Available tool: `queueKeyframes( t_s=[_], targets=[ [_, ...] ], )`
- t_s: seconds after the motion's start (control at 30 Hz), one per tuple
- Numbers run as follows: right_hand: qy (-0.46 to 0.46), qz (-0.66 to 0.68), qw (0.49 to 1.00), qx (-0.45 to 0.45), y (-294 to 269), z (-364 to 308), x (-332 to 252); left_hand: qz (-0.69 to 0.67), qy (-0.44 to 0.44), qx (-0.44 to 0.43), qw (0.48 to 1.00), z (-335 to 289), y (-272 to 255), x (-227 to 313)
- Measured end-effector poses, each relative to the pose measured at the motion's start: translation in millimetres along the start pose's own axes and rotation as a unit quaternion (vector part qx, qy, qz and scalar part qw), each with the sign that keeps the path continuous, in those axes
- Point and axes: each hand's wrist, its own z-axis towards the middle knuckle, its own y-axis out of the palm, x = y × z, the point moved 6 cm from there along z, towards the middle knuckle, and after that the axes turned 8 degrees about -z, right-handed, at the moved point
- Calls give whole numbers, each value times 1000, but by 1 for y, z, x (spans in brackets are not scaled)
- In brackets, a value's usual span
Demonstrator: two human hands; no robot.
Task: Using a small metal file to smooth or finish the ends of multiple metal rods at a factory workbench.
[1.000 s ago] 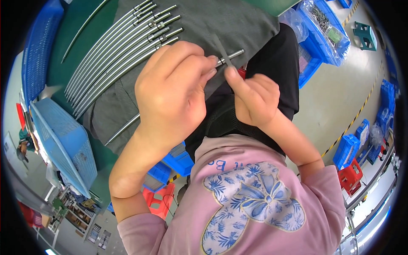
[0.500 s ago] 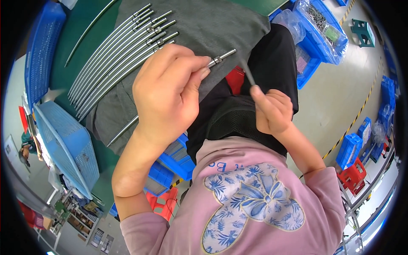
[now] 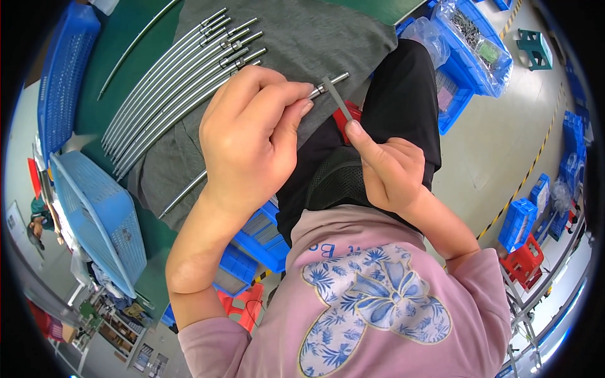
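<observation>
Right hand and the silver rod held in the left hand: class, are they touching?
Apart. The head view shows the right hand holding the lower end of the grey strip, with a gap between its thumb and the silver rod.

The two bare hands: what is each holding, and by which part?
The left hand pinches a metal rod between thumb and forefinger, beside the collar near its upper end. The right hand holds a thin grey strip by its lower end.
</observation>
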Motion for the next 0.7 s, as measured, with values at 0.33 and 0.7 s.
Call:
queueKeyframes(
  t_s=[0.33, 0.7],
  targets=[
    [31, -40, 996, -72, 0, 28, -11, 13, 15, 5, 1000, 3, 0, 1],
    [41, -10, 997, -69, -7, 9, -4, 2, 24, 20, 1000, 3, 6, 4]
  ],
)
